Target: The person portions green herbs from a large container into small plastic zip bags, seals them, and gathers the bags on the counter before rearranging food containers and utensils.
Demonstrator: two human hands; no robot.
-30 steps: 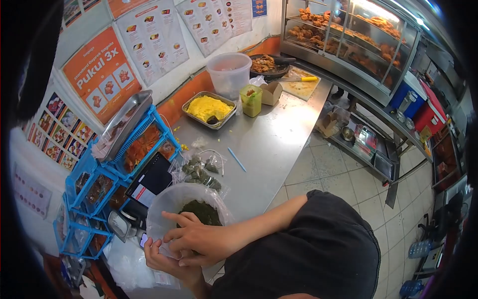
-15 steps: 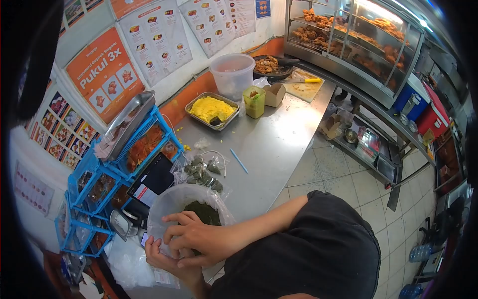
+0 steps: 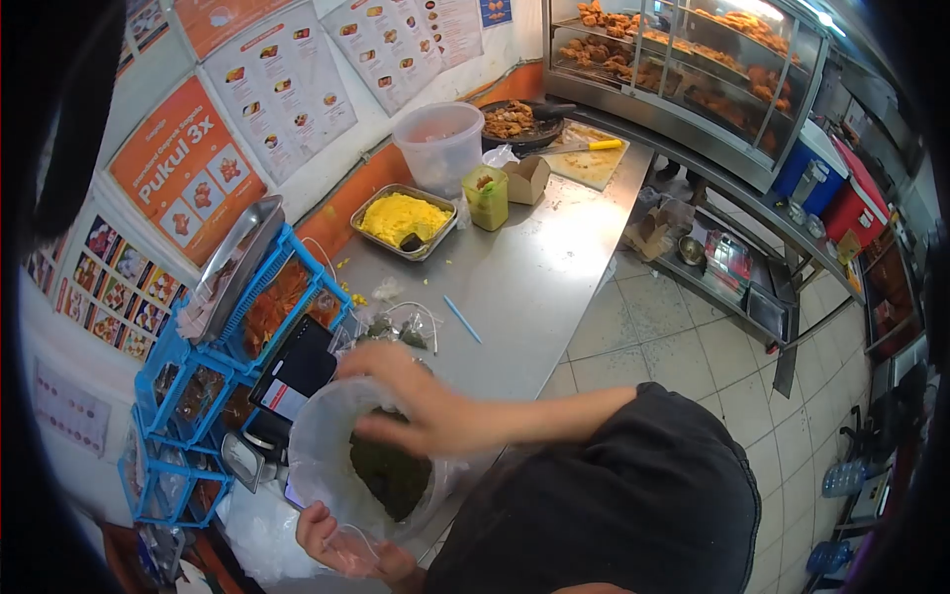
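Pinching clear plastic (image 3: 353, 550), my left hand (image 3: 323, 537) sits beside the translucent bucket (image 3: 318, 436) of dark green mixture (image 3: 384, 473), my right hand (image 3: 408, 398) spread above.

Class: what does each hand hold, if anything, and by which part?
The left hand seems to hold clear plastic, the gripped part unclear. The right hand, blurred over the tub, cannot be judged.

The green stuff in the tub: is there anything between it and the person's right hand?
Nothing visible. The tub has no lid on, and the right hand, blurred, is partly over its opening, with the green stuff showing bare inside.
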